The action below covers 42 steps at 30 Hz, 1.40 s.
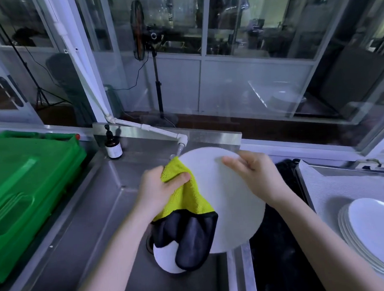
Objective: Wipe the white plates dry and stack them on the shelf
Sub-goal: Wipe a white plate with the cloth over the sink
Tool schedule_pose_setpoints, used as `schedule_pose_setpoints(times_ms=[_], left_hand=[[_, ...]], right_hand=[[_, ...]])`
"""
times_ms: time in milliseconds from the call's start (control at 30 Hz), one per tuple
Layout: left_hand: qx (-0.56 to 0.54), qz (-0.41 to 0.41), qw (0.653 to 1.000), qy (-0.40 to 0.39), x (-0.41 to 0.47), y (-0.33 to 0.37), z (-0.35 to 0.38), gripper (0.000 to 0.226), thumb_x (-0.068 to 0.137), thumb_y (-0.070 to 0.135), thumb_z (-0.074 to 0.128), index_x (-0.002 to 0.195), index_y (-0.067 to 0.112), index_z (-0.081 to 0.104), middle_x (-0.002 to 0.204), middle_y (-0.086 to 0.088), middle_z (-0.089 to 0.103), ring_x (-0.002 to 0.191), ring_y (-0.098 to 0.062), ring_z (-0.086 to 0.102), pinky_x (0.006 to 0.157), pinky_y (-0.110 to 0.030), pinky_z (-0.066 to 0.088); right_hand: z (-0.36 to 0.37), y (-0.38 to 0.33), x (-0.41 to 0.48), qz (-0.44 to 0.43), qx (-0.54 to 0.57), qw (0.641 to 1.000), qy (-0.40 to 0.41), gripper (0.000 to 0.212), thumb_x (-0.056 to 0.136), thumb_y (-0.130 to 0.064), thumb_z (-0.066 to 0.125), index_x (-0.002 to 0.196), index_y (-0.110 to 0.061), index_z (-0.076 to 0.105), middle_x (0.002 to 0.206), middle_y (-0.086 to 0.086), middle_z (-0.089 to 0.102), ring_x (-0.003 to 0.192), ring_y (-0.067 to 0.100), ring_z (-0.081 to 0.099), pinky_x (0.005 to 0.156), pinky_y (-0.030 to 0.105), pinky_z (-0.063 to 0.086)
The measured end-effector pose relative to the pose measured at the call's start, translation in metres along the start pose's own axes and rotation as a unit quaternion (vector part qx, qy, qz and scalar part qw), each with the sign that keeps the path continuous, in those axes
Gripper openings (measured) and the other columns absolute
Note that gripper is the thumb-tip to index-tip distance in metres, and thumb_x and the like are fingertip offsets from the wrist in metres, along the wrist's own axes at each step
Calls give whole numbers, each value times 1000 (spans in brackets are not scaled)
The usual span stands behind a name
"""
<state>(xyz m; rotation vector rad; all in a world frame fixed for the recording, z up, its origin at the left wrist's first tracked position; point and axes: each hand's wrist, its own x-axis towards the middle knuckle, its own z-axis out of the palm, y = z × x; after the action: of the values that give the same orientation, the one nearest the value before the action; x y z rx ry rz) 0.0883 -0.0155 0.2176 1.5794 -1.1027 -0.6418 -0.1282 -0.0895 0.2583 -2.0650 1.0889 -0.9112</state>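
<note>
I hold a large white plate tilted above the steel sink. My right hand grips its upper right rim, fingers lying across the face. My left hand pinches a yellow and dark grey cloth against the plate's left edge; the cloth hangs down over the plate's lower left part. A smaller white plate lies in the sink below, partly hidden by the cloth. A stack of white plates sits on the surface at the right.
A green plastic crate stands left of the sink. A brown pump bottle is at the sink's back corner, beside a white pipe tap. A dark gap lies between sink and right counter. Glass windows rise behind.
</note>
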Motion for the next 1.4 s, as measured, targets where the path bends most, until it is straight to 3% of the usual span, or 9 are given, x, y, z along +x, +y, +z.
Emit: schedule_pose_setpoints(times_ms=[167, 267, 433, 533, 633, 833, 1067, 1200, 1400], left_hand=[[64, 49, 989, -126, 7, 11, -4, 23, 75, 31, 83, 62, 41, 67, 55, 15, 57, 51, 1, 45, 50, -18, 34], [-83, -40, 996, 13, -2, -1, -2, 16, 77, 33, 81, 69, 24, 70, 66, 8, 67, 61, -7, 56, 61, -26, 46], [-300, -207, 896, 256, -22, -7, 36, 27, 84, 37, 74, 69, 16, 65, 61, 9, 68, 66, -17, 63, 65, -33, 52], [-292, -206, 902, 241, -21, -12, 27, 27, 84, 36, 75, 70, 15, 65, 66, 2, 67, 66, -19, 61, 64, -33, 51], [-231, -158, 937, 208, -16, -14, 9, 25, 84, 32, 75, 72, 13, 66, 60, 8, 65, 61, -13, 57, 55, -26, 48], [7, 64, 998, -9, -3, 13, -2, 24, 70, 23, 87, 59, 28, 67, 48, 15, 56, 46, 2, 42, 45, -13, 33], [-174, -96, 974, 110, -6, -8, -1, 25, 80, 28, 79, 73, 8, 66, 69, -1, 64, 67, -16, 56, 64, -30, 46], [-296, -242, 893, 237, -18, -19, 24, 24, 85, 36, 73, 75, 17, 62, 56, 13, 68, 52, -2, 64, 46, -17, 50], [-234, -182, 936, 191, -13, -24, -1, 23, 83, 32, 76, 74, 13, 66, 67, 4, 67, 68, -18, 59, 66, -33, 48]], right_hand=[[6, -12, 1, -80, -40, 994, -60, 54, 91, -38, 67, 60, -7, 36, 60, -7, 23, 56, 8, 21, 50, 24, 20], [4, -5, 3, 26, 77, 996, 38, 58, 90, -42, 69, 64, 2, 42, 61, -2, 29, 57, 11, 27, 52, 29, 22], [50, -8, -7, 190, 294, 898, 268, 51, 91, -40, 65, 60, -10, 36, 66, -1, 30, 63, 13, 27, 56, 30, 23], [50, 3, -16, 196, 271, 920, 206, 47, 94, -35, 64, 60, -21, 34, 64, -1, 34, 62, 15, 30, 56, 32, 25], [19, 8, -8, 117, 211, 966, 91, 8, 89, -25, 73, 90, -19, 69, 83, -7, 73, 72, 11, 62, 65, 25, 48], [4, -17, 17, -59, -79, 986, -135, 42, 85, -49, 70, 80, -7, 65, 61, -6, 49, 58, 10, 41, 58, 21, 38], [22, -1, 4, 56, 144, 987, 46, 46, 90, -42, 71, 57, -17, 51, 57, -10, 40, 56, 8, 36, 52, 26, 29], [73, 4, -13, 254, 344, 871, 240, 37, 89, -41, 69, 73, -7, 64, 68, -4, 55, 68, 12, 48, 63, 31, 42], [33, 13, -7, 137, 226, 960, 90, 24, 90, -38, 71, 78, -17, 67, 71, -13, 65, 68, 5, 57, 64, 25, 43]])
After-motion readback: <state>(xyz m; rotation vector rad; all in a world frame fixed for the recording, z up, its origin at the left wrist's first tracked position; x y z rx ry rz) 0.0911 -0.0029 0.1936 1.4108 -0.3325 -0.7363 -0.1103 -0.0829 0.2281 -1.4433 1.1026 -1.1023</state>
